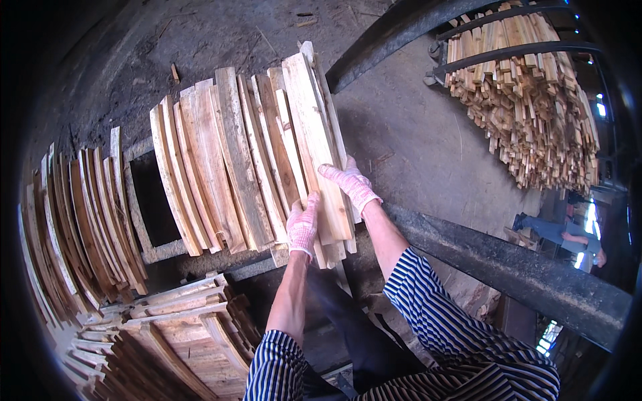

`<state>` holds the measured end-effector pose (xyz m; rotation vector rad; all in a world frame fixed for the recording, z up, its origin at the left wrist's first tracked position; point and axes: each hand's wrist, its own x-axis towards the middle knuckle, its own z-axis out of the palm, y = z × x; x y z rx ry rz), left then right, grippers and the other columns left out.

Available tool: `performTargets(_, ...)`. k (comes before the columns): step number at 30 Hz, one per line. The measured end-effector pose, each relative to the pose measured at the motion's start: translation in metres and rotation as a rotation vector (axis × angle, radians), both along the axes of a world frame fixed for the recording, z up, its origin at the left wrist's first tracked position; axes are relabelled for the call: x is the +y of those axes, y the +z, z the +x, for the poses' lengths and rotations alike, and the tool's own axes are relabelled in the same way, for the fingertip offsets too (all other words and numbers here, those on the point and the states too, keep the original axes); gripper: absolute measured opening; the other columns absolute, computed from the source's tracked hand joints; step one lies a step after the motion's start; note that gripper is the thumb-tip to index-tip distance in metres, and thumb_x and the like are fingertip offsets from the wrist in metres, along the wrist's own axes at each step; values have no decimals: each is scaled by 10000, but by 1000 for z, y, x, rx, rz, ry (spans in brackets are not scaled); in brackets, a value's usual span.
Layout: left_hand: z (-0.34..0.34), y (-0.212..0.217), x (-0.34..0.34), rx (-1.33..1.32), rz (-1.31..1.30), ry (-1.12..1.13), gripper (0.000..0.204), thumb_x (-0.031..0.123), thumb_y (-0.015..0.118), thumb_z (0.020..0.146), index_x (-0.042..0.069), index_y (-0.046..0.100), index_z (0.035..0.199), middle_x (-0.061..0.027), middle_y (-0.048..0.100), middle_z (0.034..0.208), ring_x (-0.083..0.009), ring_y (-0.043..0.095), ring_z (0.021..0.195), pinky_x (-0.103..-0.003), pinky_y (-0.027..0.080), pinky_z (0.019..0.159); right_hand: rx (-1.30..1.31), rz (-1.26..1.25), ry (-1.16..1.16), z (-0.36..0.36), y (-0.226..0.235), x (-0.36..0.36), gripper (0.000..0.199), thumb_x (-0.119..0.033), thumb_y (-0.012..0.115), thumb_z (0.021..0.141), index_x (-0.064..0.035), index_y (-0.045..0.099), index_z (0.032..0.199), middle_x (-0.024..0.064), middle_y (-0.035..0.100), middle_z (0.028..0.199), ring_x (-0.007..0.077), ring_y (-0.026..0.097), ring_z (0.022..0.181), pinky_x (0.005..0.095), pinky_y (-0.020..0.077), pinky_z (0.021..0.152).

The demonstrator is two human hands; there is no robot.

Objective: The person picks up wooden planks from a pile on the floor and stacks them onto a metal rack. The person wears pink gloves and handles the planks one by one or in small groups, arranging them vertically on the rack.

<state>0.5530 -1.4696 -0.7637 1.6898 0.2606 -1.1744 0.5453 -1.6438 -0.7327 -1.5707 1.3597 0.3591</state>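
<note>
Both my hands wear pale pink knit gloves. My right hand [351,183] grips the right edge of a wide, light wooden board [313,113], its thumb lying across the top face. At the lower end of the same boards, my left hand [303,224] is closed against the left edge, beside a narrow slat [289,137]; its fingertips are partly hidden. These boards lie at the right end of a row of rough wooden slats [227,154], some with bark, resting on a metal frame [164,251].
Another row of slats [83,214] lies at the far left. Below it stands a wooden stack [194,334]. A dark metal beam [508,267] runs at the right, with a curved one [388,37] above. A large bundled pile [521,93] and another person [562,234] are farther right.
</note>
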Motion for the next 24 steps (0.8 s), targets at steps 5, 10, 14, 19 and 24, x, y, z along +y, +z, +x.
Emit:
performTargets(5,-39,-39,83,35,-71,79,836,603,633,937,-83,499,1397,-210,636,1289,-250,620,1179,-361,484,1023,-322,354,-178,-44,39,44,841,-386,760,905,45,366,1511,202,548,1442,222,511,1355,344,394,1152)
performTargets(10,-82,-1,144,773,-633,537,792,609,677,897,29,526,1414,-145,653,1282,-257,648,1161,-442,552,994,-395,546,-461,-119,44,103,699,-451,858,783,-14,624,1276,112,667,1215,214,620,1126,348,481,1050)
performTargets(14,-60,41,143,594,-680,403,713,522,711,916,25,536,1395,-136,638,1303,-239,651,1139,-434,563,975,-416,540,-324,-97,68,111,498,-330,823,843,-40,668,1217,66,697,1153,173,631,1088,338,488,1021)
performTargets(19,-66,164,125,369,-695,491,749,492,787,872,-11,540,1369,-107,645,1222,-188,609,1118,-350,512,997,-235,924,-418,-112,142,69,428,-283,638,994,-38,559,1336,156,678,1194,268,689,1048,440,574,935)
performTargets(24,-151,260,137,448,-903,907,969,407,825,853,14,276,1549,-134,525,1430,-234,512,1308,-392,427,1117,-91,953,157,-85,267,105,822,-326,794,818,43,434,1459,187,641,1274,297,681,1084,420,559,971)
